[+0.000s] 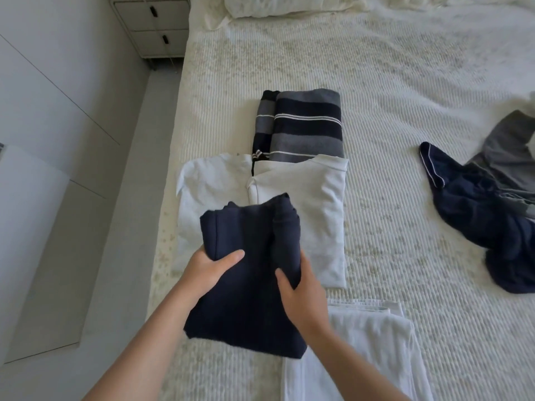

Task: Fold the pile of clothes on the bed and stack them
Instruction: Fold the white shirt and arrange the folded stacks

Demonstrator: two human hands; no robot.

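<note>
Both hands, left hand (212,269) and right hand (301,293), gripped the folded navy garment (246,273), held above the white shirt (315,209). It looked soft and light, best supported at both side edges.

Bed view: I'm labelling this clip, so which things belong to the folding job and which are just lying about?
Job: navy garment held by left hand and right hand; folded striped top; folded white shirt; white towel; unfolded navy and grey clothes.

Lying about: pillow; nightstand.
</note>
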